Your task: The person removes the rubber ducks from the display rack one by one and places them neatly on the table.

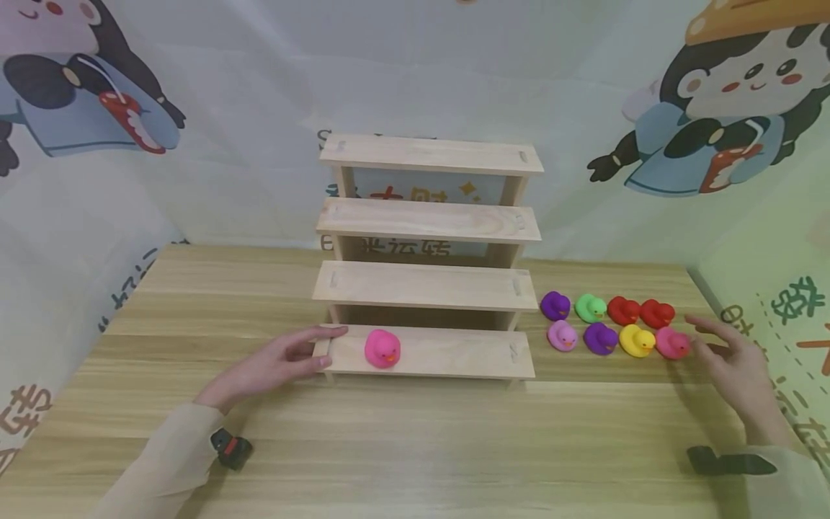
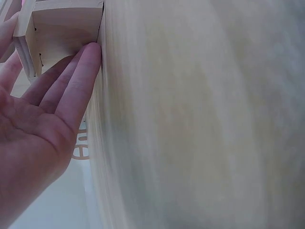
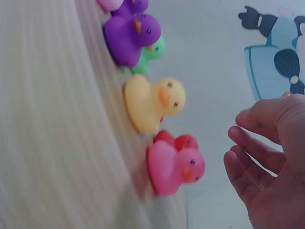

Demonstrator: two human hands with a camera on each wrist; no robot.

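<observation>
A wooden four-step display shelf (image 1: 424, 285) stands mid-table, with a bright pink rubber duck (image 1: 382, 349) on the left part of its lowest step. My left hand (image 1: 279, 360) grips the left end of that step. In the left wrist view several fingers (image 2: 78, 88) reach under the board's overhang, while other digits lie over its top. To the right, my right hand (image 1: 735, 367) is beside a pink rubber duck (image 1: 672, 343), fingers apart and holding nothing. In the right wrist view, a gap shows between the fingertips and this pink duck (image 3: 174, 169).
Right of the shelf, rubber ducks sit in two rows: purple (image 1: 555, 305), green (image 1: 590, 308) and two red ones (image 1: 624, 311) behind; lilac (image 1: 562, 336), purple (image 1: 600, 339), yellow (image 1: 637, 341) and pink in front. A printed cloth backdrop (image 1: 259, 108) surrounds the wooden table (image 1: 415, 447).
</observation>
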